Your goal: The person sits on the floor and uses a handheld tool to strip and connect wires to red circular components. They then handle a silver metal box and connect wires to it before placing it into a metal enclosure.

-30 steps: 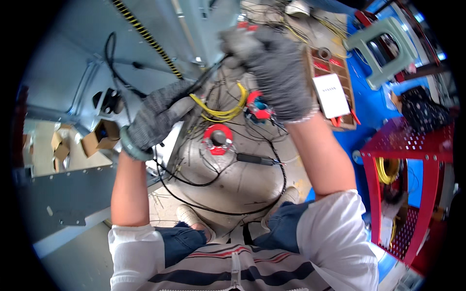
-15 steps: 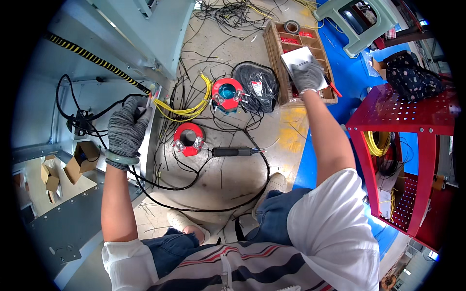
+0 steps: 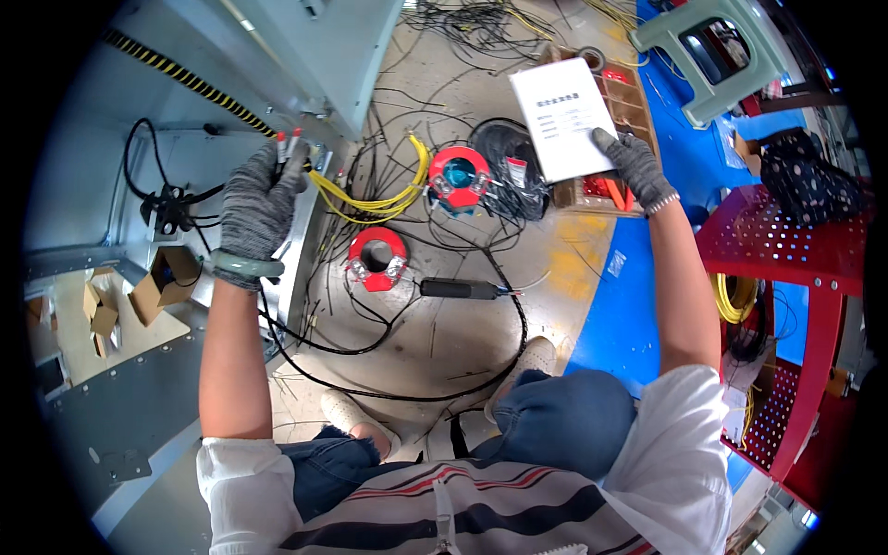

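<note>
We pinched the booklet (image 3: 561,111) by its right edge, right hand (image 3: 638,171) nearer; it lay leftward of those fingers, long axis running away from us; left hand (image 3: 257,203) gripped red-tipped leads (image 3: 282,143).

Cabinet (image 3: 344,46) left, shelf rack (image 3: 754,215) right. Floor (image 3: 444,347) between: cable coil (image 3: 388,206) left of upper ring (image 3: 462,197), lower ring (image 3: 377,237) nearer the feet. Divided box (image 3: 592,212) right of rings, booklet (image 3: 564,120) over its left part.
</note>
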`<state>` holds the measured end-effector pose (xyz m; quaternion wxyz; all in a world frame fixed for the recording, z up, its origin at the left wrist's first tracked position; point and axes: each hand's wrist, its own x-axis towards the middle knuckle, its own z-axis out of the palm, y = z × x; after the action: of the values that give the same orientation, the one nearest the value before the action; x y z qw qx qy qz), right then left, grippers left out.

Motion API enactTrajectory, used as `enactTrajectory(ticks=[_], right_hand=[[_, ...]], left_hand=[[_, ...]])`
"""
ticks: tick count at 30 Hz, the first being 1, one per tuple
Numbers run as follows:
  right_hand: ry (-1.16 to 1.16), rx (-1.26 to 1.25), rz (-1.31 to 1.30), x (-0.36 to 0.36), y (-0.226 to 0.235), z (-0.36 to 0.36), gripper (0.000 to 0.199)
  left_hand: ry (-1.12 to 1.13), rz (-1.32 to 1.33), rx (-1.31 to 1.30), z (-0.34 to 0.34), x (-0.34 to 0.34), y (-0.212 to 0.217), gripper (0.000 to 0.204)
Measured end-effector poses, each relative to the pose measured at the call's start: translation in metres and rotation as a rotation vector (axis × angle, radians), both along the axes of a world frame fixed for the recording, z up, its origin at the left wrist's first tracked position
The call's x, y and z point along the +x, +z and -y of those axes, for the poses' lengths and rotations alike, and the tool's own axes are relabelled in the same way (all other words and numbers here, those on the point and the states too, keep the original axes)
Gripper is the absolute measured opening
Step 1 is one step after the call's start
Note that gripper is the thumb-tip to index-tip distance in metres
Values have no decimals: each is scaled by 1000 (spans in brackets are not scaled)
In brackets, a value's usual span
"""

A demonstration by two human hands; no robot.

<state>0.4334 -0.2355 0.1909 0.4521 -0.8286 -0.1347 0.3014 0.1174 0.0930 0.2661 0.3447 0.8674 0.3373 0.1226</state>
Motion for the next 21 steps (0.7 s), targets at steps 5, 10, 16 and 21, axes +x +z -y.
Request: enactTrajectory(ticks=[5,10,16,21], right_hand=[[620,-18,256,-95,84,-100,55],[765,130,187,-141,117,-155,45],[486,468,-182,-164,125,-176,39],[588,438,-88,-167,106,-167,40]], left_hand=[[57,73,10,-9,-9,0,35],[-117,22,-221,-30,-29,10,62],[138,298,-494,-53,-53,13,60],[52,316,-393,-49,-63,15,58]])
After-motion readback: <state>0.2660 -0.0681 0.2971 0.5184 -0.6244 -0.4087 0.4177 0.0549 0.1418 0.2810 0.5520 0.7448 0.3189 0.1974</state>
